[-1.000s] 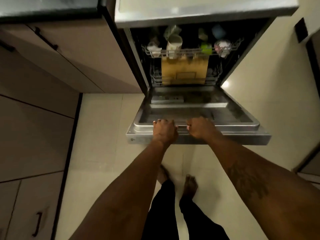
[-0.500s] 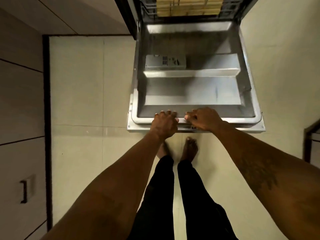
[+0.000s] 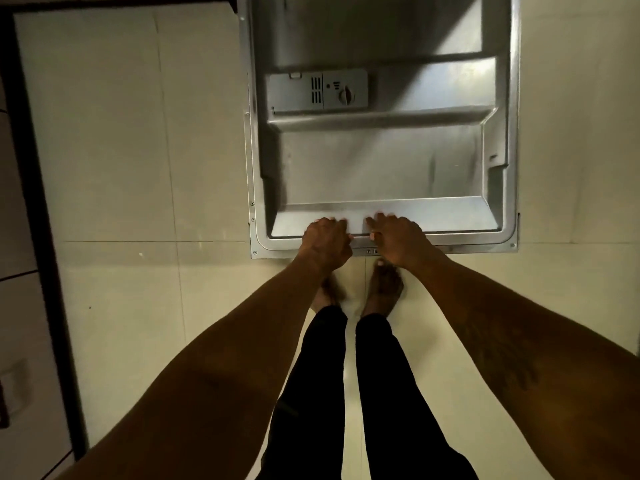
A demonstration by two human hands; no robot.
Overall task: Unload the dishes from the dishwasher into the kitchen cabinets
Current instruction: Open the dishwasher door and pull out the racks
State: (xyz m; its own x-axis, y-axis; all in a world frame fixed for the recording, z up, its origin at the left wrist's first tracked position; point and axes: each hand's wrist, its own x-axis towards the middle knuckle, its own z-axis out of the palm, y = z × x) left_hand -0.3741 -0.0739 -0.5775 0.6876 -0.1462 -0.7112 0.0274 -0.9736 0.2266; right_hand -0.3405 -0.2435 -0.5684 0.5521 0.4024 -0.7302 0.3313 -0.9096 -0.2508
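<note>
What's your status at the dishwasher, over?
Left hand and right hand grip front edge of dishwasher door. Door open, lying flat; no dishes in view. Bare feet just below that edge.

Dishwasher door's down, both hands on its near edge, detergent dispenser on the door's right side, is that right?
Not quite. The head view shows the detergent dispenser on the left side of the dishwasher door. It is down, with the left hand and right hand on its near edge.

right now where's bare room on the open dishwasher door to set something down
Bare: door panel between detergent dispenser and near lip, and right of the dispenser. Crowded: near lip's middle, gripped by left hand and right hand.
</note>
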